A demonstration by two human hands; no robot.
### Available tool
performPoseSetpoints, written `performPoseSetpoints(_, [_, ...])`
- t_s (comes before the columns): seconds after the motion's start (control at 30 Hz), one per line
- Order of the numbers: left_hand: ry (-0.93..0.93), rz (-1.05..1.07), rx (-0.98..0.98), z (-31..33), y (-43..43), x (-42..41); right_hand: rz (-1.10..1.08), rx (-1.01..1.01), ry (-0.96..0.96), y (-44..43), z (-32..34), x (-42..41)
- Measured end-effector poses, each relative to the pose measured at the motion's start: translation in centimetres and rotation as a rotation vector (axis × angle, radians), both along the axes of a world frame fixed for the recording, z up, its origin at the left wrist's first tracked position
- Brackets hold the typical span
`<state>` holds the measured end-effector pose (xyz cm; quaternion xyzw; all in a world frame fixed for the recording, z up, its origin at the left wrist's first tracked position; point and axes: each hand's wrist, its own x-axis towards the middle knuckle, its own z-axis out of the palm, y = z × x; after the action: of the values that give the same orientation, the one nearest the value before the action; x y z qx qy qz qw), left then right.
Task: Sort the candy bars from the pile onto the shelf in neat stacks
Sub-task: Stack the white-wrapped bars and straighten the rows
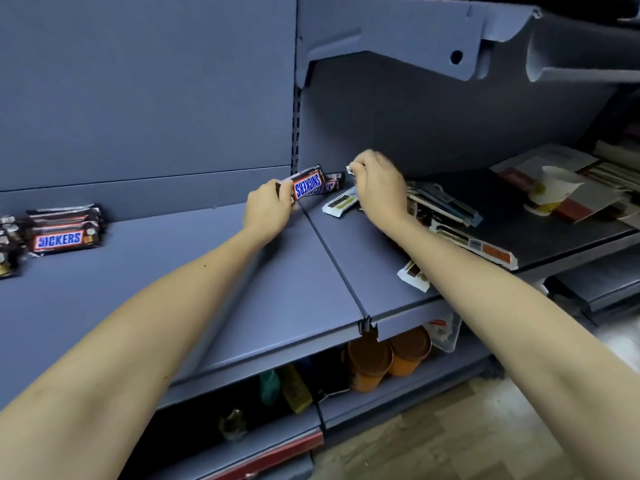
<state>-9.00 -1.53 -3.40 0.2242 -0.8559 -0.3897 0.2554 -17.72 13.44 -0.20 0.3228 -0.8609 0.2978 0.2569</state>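
Note:
My left hand grips a brown Snickers bar by its near end, lifted just above the grey shelf. A second Snickers bar lies behind it. My right hand pinches the end of a white-wrapped bar at the back of the shelf. Another white bar lies flat below that hand. A neat stack of Snickers bars stands at the far left of the shelf. One more white bar lies near the shelf's front edge, partly under my right forearm.
Flat cartons and a white paper cup clutter the shelf's right side. A bracket of the upper shelf hangs overhead. Orange cups and bottles stand on the lower shelf. More dark bars sit at the left edge.

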Motion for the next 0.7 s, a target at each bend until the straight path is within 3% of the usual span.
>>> performPoseSetpoints(0.23, [0.035,0.109,0.003,0.3,-6.3,7.9,0.192,-0.183,-0.294,-7.4,2.2,4.9])
performPoseSetpoints(0.37, [0.021,0.18,0.012,0.1,-10.4,14.1,0.362,-0.091,-0.581,-13.1,1.8,9.4])
performPoseSetpoints(0.5, [0.025,0.289,0.032,-0.1,-13.7,21.0,0.391,0.045,-0.818,-17.4,-0.8,14.5])
performPoseSetpoints(0.63, [-0.021,0.35,0.037,-0.5,-15.9,27.6,0.44,-0.015,-1.059,-21.0,-2.8,19.5])
performPoseSetpoints(0.7, [-0.049,0.355,0.013,-0.5,-16.6,29.8,0.445,-0.004,-1.073,-22.1,-3.2,21.2])
